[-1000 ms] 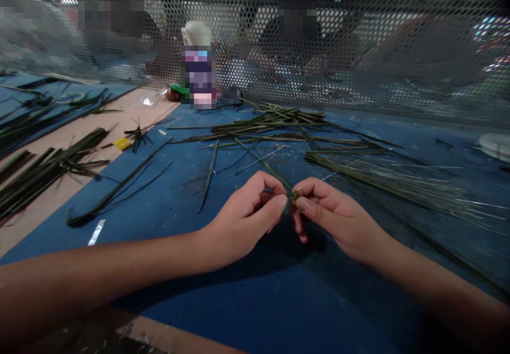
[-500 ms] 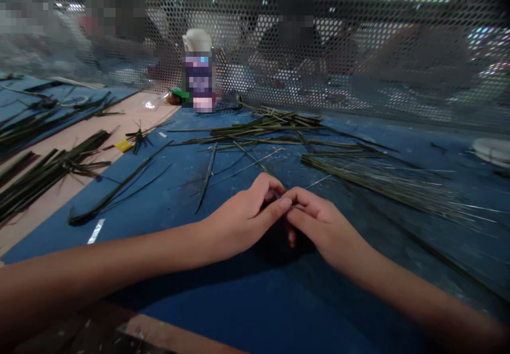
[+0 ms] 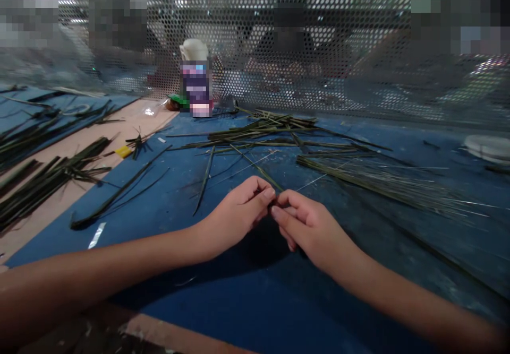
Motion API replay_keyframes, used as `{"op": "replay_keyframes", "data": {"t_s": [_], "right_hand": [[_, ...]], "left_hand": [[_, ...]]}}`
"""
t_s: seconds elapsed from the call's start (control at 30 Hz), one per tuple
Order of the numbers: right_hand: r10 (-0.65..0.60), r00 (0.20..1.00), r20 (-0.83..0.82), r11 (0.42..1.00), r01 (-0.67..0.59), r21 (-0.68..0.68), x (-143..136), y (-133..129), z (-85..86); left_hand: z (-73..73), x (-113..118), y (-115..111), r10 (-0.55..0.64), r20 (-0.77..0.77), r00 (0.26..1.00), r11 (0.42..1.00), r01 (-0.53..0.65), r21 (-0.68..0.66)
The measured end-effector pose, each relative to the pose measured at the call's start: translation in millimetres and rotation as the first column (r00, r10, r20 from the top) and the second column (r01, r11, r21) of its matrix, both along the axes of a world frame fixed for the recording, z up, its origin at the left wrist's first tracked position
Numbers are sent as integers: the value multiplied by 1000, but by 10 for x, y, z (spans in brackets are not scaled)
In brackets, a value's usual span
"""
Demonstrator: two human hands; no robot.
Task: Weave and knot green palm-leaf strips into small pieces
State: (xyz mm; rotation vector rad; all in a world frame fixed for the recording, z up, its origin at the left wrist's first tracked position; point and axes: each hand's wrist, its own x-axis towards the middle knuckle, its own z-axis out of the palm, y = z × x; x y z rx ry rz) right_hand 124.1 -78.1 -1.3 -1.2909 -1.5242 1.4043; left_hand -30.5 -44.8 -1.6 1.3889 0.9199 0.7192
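My left hand (image 3: 241, 208) and my right hand (image 3: 314, 224) meet fingertip to fingertip over the blue table surface (image 3: 255, 306). Both are closed in a pinch, thumb against finger. What lies between the fingertips is too small and too hidden to make out. A narrow green leaf strip (image 3: 257, 167) runs from the pile toward my fingers, and whether they hold its near end I cannot tell. Another short strip (image 3: 205, 180) rests left of it. To the right lies a bundle of leaf strips (image 3: 330, 172) with thin pale fibres fanning out.
A heap of dark green strips (image 3: 258, 128) lies at the back, below a perforated metal screen (image 3: 247, 41). Beside it stands a purple container with a white top (image 3: 195, 50). More strips (image 3: 59, 171) lie at left, a white round lid (image 3: 488, 147) at right. People show beyond the screen.
The pinched fingertips have parted slightly, and my right fingers sit lower against the left ones. A thin pale curl now shows on the blue surface below my left forearm.
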Motion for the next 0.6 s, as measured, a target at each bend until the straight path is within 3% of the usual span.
{"op": "replay_keyframes", "data": {"t_s": [0.17, 0.27, 0.4, 0.6], "right_hand": [[-7, 999, -43, 999, 5, -51, 18, 30, 15], [-44, 997, -68, 997, 40, -68, 54, 36, 10], [-48, 998, 32, 999, 48, 15, 85, 33, 6], [1, 1000, -17, 998, -2, -61, 67, 43, -10]], "left_hand": [[48, 8, 9, -13, 36, 999, 989, 18, -148], [24, -11, 39, -60, 55, 997, 991, 66, -116], [-12, -13, 61, -122, 87, 989, 989, 129, -73], [49, 2, 53, -74, 127, 989, 968, 101, -230]]}}
